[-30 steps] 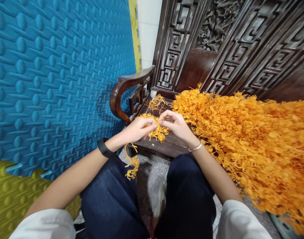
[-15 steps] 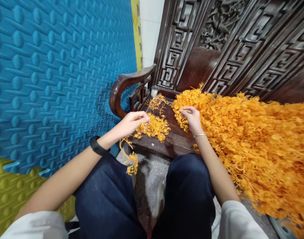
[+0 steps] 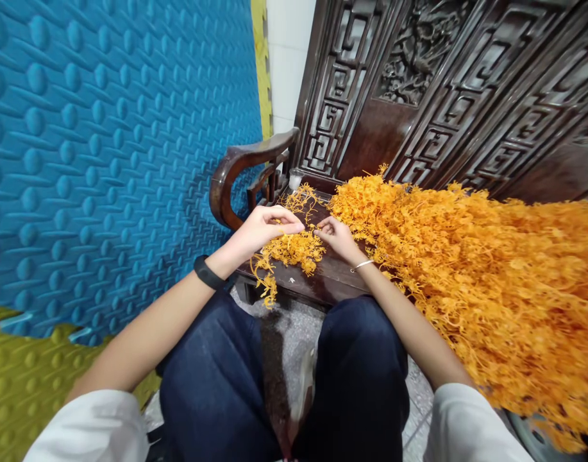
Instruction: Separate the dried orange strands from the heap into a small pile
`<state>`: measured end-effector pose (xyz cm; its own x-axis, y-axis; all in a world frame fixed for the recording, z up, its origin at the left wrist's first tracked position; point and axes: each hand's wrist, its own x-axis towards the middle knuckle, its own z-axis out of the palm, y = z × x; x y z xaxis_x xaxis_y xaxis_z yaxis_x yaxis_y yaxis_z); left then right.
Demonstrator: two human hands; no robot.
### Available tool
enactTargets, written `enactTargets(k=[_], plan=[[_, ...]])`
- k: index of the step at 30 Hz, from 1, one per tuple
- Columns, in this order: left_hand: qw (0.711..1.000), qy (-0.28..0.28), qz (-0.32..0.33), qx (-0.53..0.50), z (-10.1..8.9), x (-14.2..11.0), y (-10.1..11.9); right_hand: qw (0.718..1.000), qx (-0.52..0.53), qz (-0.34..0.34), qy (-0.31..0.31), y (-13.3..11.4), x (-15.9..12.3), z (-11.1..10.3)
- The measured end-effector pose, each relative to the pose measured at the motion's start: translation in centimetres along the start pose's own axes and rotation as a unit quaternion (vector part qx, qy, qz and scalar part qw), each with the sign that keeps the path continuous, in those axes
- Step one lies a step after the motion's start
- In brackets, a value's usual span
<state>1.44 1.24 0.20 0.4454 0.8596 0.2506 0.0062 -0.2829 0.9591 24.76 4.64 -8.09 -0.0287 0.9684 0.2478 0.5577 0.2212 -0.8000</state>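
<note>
One blue mat (image 3: 106, 147) is filling the left; a dark counter (image 3: 336, 282) is bearing a large orange heap (image 3: 486, 276). The right hand's (image 3: 340, 240) fingers are curling, grip unclear; the left hand's (image 3: 261, 230) are grasping an orange strand (image 3: 270, 289), hanging lengthwise downward by the counter's edge.

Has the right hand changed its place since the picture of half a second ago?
Yes. Judged against the wooden armrest, the right hand has moved left, nearer to it and to the left hand.
</note>
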Motion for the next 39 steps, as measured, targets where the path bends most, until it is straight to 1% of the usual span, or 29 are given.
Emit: enactTargets(k=[2, 5, 8, 10, 13, 16, 21, 24, 28, 30, 32, 35, 37, 39], plan=[[1.0, 0.009, 0.014, -0.011, 0.0, 0.1, -0.2, 1.0, 0.006, -0.003, -0.007, 0.0, 0.0, 0.3], [0.998, 0.051, 0.039, -0.014, -0.2, 0.0, -0.4, 1.0, 0.001, -0.003, -0.015, 0.0, 0.1, 0.3], [0.996, 0.086, 0.027, -0.022, -0.4, -0.1, -0.3, 1.0, -0.004, -0.01, -0.021, 0.1, 0.1, 0.3], [0.995, 0.091, 0.012, -0.038, -0.4, -0.1, -0.2, 1.0, 0.003, -0.015, -0.009, 0.0, 0.1, 0.2], [0.993, 0.101, 0.008, -0.053, -0.5, 0.0, -0.1, 0.999, 0.017, -0.021, 0.034, -0.2, 0.1, 0.2], [0.992, 0.1, 0.005, -0.07, -0.5, 0.1, -0.2, 0.997, 0.041, -0.018, 0.065, -0.2, 0.1, 0.3], [0.992, 0.101, 0.007, -0.074, -0.6, 0.1, -0.3, 0.994, 0.088, 0.005, 0.068, 0.0, 0.0, 0.3], [0.992, 0.094, 0.002, -0.078, -0.6, 0.1, -0.2, 0.994, 0.082, 0.004, 0.07, -0.1, -0.1, 0.2], [0.993, 0.092, 0.005, -0.078, -0.5, 0.0, -0.1, 0.997, 0.051, -0.03, 0.038, -0.3, -0.2, 0.2], [0.992, 0.097, 0.01, -0.075, -0.6, 0.0, -0.2, 0.997, 0.034, -0.06, 0.024, -0.3, -0.2, 0.2], [0.992, 0.099, 0.011, -0.075, -0.6, 0.0, -0.2, 0.995, 0.016, -0.092, 0.024, -0.4, -0.2, 0.2], [0.992, 0.099, 0.011, -0.074, -0.7, 0.0, -0.3, 0.992, 0.039, -0.113, 0.037, -1.2, -0.5, 0.2], [0.993, 0.095, 0.014, -0.069, -0.8, -0.1, -0.3, 0.989, 0.085, -0.113, 0.034, -2.3, -0.8, 0.3], [0.994, 0.087, 0.019, -0.057, -0.9, -0.1, -0.4, 0.984, 0.138, -0.115, 0.015, -3.9, -1.4, 0.4]])
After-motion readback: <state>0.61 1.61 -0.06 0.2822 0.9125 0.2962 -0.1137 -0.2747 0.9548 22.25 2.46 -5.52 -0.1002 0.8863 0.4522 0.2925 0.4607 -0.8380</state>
